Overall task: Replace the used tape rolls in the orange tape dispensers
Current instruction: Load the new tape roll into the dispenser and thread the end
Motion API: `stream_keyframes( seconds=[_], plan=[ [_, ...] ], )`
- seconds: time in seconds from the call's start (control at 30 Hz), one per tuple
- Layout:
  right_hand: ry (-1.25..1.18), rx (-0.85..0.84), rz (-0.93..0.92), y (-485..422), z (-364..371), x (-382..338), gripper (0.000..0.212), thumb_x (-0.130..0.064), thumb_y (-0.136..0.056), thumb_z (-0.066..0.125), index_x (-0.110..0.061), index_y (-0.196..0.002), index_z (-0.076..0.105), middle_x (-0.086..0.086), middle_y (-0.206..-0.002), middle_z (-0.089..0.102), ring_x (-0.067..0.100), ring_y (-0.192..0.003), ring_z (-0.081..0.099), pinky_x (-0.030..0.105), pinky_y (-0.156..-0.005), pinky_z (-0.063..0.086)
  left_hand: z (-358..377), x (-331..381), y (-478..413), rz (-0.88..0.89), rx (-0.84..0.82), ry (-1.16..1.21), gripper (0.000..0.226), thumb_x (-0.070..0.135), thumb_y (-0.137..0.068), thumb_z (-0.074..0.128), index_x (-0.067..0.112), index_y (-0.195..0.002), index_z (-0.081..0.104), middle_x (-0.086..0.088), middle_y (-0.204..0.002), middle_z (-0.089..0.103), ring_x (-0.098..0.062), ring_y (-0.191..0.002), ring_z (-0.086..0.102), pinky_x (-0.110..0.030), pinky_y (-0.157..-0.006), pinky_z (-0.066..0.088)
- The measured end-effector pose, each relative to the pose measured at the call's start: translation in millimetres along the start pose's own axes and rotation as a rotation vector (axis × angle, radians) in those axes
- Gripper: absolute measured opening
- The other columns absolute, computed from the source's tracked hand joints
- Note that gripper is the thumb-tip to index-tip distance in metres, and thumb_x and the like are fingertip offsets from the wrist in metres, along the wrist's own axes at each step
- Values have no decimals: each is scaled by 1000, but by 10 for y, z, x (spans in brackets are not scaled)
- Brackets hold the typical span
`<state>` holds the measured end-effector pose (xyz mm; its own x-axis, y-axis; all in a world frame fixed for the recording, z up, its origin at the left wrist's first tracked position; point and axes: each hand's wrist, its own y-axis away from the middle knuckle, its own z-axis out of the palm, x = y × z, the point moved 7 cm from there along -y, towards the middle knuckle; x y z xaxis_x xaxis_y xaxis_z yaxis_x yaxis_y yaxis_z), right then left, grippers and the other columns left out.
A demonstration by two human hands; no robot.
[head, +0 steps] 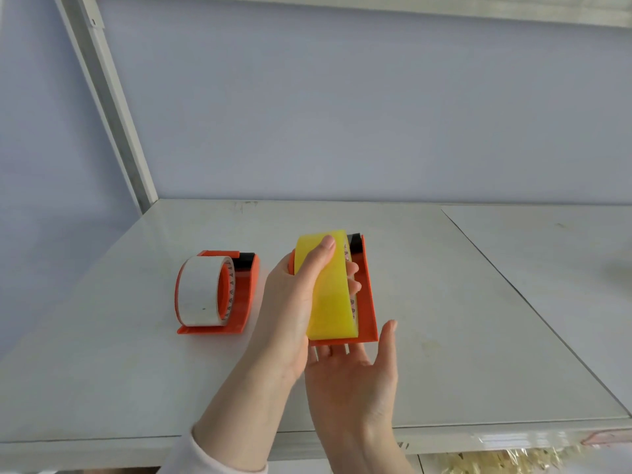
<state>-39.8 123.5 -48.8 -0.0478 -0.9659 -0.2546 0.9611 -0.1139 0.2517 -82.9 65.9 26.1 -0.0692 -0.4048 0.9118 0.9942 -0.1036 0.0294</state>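
Note:
Two orange tape dispensers are in view above a white shelf. The left dispenser [239, 295] stands on the shelf and carries a nearly spent white roll [200, 291]. My left hand [290, 295] grips a full yellow tape roll [330, 289], thumb over its top and fingers through its core. The roll sits in the right dispenser [367, 299]. My right hand [352, 374] lies palm up under that dispenser's near end, fingers beneath its base and thumb free at the right.
The white shelf [461, 319] meets a pale blue back wall. A white upright post [113, 107] rises at the back left corner. A seam runs diagonally across the shelf's right part. Below the front edge at the right lies shiny gold material [496, 461].

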Motion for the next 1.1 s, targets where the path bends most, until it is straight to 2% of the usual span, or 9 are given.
stream_keyframes(
  seconds=[0.07, 0.3, 0.4, 0.5, 0.67, 0.8, 0.87, 0.97, 1.1],
  plan=[
    [14, 22, 50, 35, -68, 33, 67, -57, -73, 52, -8, -117, 63, 13, -114, 70, 24, -107, 66, 38, -97, 43, -16, -93, -33, -41, 29, -7, 23, 40, -76, 67, 18, -83, 67, 3, -59, 74, -10, -52, 69, -24, -49, 56],
    [59, 198, 192, 257, -262, 1, 51, -46, -93, 36, -4, -116, 55, 18, -119, 60, 30, -116, 53, 40, -102, 37, 15, -285, -125, -104, 42, -88, 32, 42, -77, 66, 13, -92, 68, 2, -58, 73, -11, -51, 68, -20, -47, 52],
    [136, 258, 169, 368, -358, -125, 43, -36, -95, 37, 1, -104, 58, 21, -113, 63, 33, -104, 60, 38, -87, 50, 32, -354, -154, -122, 49, -97, 25, 38, -79, 67, 13, -83, 68, 2, -55, 72, -10, -47, 67, -19, -45, 51],
    [275, 256, -8, 363, -377, -390, 30, -21, -97, 37, -1, -90, 59, 17, -99, 66, 28, -90, 64, 30, -67, 58, 69, -384, -182, -120, 35, -129, 22, 35, -81, 65, 13, -82, 67, 1, -58, 73, -11, -49, 67, -20, -47, 52],
    [547, 123, -199, 238, -219, -740, 20, -12, -93, 46, -10, -88, 66, 2, -88, 75, 14, -88, 71, 26, -77, 51, 114, -373, -160, -85, 33, -202, 22, 37, -82, 64, 16, -78, 68, 0, -65, 76, -12, -53, 69, -22, -46, 53],
    [956, 37, -367, -123, -67, -1063, 22, 2, -91, 45, -14, -91, 61, 2, -103, 68, 16, -100, 63, 19, -83, 49, 87, -339, -103, -65, 54, -246, 23, 39, -82, 63, 16, -83, 67, 1, -62, 75, -11, -51, 68, -23, -51, 53],
    [1377, -46, -465, -379, 57, -1182, 32, 7, -86, 48, -15, -108, 57, 2, -117, 63, 17, -113, 57, 12, -86, 44, 91, -277, -58, -37, 61, -255, 22, 38, -83, 62, 16, -82, 66, 2, -60, 74, -10, -49, 67, -22, -48, 52],
    [1808, -205, -431, -752, 159, -1148, 59, 3, -80, 59, -14, -134, 44, 2, -138, 50, 21, -127, 45, 24, -101, 35, 158, -139, 15, 1, 32, -206, 22, 35, -84, 61, 14, -81, 66, 1, -58, 73, -10, -45, 65, -20, -44, 51],
    [1798, -430, -379, -939, 318, -1021, 75, 3, -74, 67, -17, -139, 36, 4, -135, 55, 15, -128, 45, 25, -101, 34, 213, 69, 86, 38, 33, -184, 25, 36, -83, 62, 12, -81, 67, 1, -57, 73, -9, -44, 64, -19, -44, 51]
  ],
)
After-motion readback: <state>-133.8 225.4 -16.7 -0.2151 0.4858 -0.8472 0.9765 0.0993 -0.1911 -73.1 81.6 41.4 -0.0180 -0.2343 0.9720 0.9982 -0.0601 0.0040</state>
